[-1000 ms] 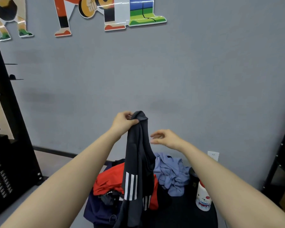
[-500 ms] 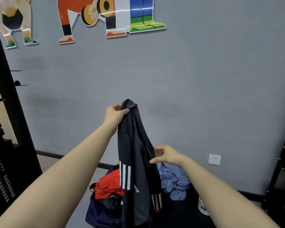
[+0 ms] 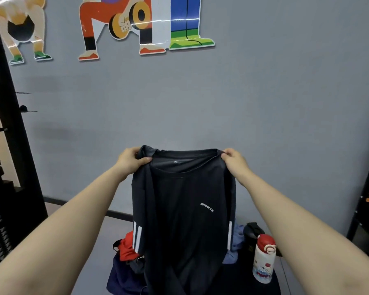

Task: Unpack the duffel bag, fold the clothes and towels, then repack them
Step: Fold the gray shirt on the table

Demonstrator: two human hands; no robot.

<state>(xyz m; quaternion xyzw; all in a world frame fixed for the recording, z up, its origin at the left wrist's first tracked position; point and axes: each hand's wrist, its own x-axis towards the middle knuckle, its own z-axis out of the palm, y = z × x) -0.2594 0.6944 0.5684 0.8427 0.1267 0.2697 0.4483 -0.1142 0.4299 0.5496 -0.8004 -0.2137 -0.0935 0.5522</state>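
A dark navy sports shirt (image 3: 183,209) with white sleeve stripes hangs spread out in front of me. My left hand (image 3: 130,159) grips its left shoulder and my right hand (image 3: 234,159) pinches its right shoulder, both at chest height. Behind the shirt, low down, lie a red garment (image 3: 126,251) and a light blue garment (image 3: 232,255). The navy duffel bag (image 3: 120,279) sits under them, mostly hidden by the shirt.
A white water bottle with a red cap (image 3: 263,258) stands on the dark surface (image 3: 239,279) at the right, with a black object (image 3: 251,229) behind it. A black weight rack (image 3: 6,188) stands at the left, a black shelf frame (image 3: 366,199) at the right. The grey wall is close ahead.
My right hand has risen from the shirt's middle to its right shoulder and taken hold. The shirt, hanging bunched from my left hand before, is now spread flat between both hands.
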